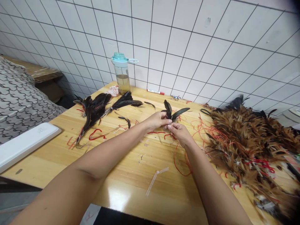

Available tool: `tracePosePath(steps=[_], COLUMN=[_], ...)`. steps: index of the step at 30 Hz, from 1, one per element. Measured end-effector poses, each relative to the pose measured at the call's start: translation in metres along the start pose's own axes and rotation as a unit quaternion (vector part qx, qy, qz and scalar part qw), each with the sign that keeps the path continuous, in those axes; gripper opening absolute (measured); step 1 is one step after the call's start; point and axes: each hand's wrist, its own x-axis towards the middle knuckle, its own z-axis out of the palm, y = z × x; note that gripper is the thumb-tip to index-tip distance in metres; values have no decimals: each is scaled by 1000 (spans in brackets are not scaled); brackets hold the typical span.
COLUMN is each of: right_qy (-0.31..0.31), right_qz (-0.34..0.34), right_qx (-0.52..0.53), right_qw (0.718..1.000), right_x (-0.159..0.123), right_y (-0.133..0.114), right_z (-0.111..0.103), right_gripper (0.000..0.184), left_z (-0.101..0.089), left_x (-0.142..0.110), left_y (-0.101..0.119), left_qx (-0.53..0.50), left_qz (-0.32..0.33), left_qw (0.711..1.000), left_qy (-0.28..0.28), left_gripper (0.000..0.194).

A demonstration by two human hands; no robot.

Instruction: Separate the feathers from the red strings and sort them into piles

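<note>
Both my hands meet over the middle of the wooden table. My left hand is closed, pinching the quill ends of a small bunch of dark feathers that fan upward. My right hand is closed too, its fingertips pinched at the base of the same bunch, just below the left hand. Red thread scraps lie scattered on the tabletop around them.
A pile of dark feathers lies at the left rear. A large heap of brown feathers covers the right side. A water bottle and a red marker stand by the tiled wall. A white tray sits at the left edge.
</note>
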Motion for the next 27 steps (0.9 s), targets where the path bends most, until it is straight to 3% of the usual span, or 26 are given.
tracePosePath(steps=[14, 21, 27], right_qy=[18, 27, 25], right_qz=[-3, -33, -51], right_qx=[13, 1, -25], right_qw=[1000, 999, 998], right_x=[-1, -1, 1], right_y=[1, -4, 1], right_z=[6, 1, 2], right_gripper=[41, 43, 37], left_z=[-4, -9, -2], left_x=[1, 3, 0], left_y=[-4, 2, 1], left_qx=[-53, -51, -12], left_qz=[-15, -12, -20], left_qw=[998, 998, 999], left_qy=[-26, 37, 28], left_gripper=[37, 37, 30])
